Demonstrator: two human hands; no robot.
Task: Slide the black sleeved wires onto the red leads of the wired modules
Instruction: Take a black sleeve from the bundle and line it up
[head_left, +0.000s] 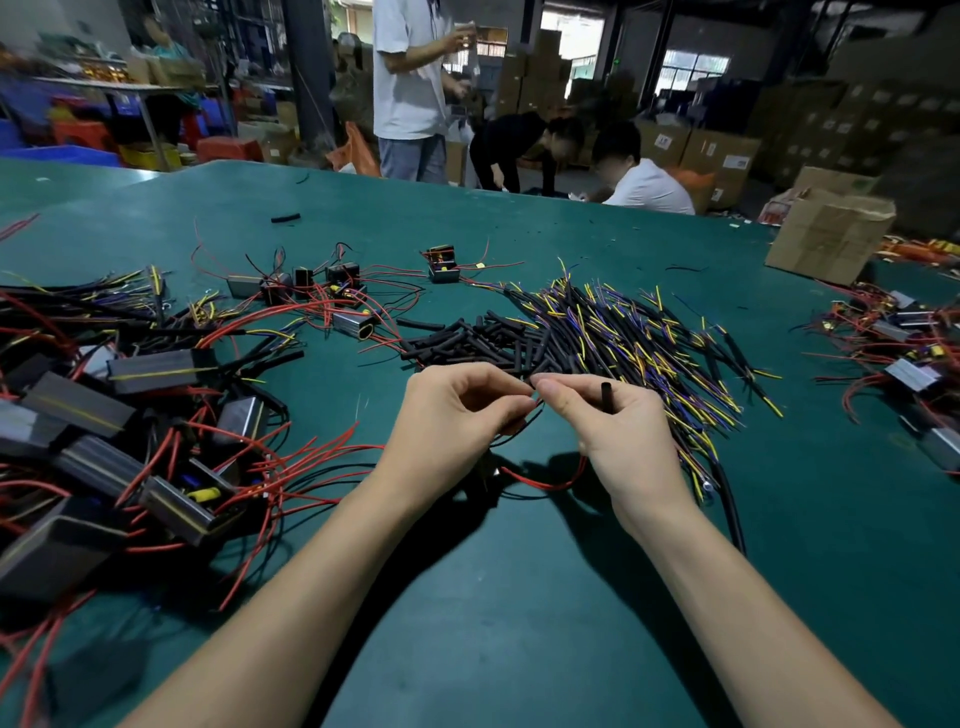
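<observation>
My left hand (451, 415) and my right hand (610, 431) meet fingertip to fingertip above the green table (519, 597), pinching thin wire ends between them. A short black sleeve (606, 397) stands up between the fingers of my right hand. A red lead (540, 483) curves under my right hand to a module that my left hand mostly hides. Just beyond my hands lies a heap of short black sleeves (478, 343), and beside it a pile of black sleeved wires (649, 343) with yellow and blue ends.
Grey wired modules with red leads (130, 441) crowd the left side, with more modules (332, 296) at the centre back and others (904, 353) at the right. A cardboard box (826, 234) stands at the far right. Several people are beyond the table's far edge.
</observation>
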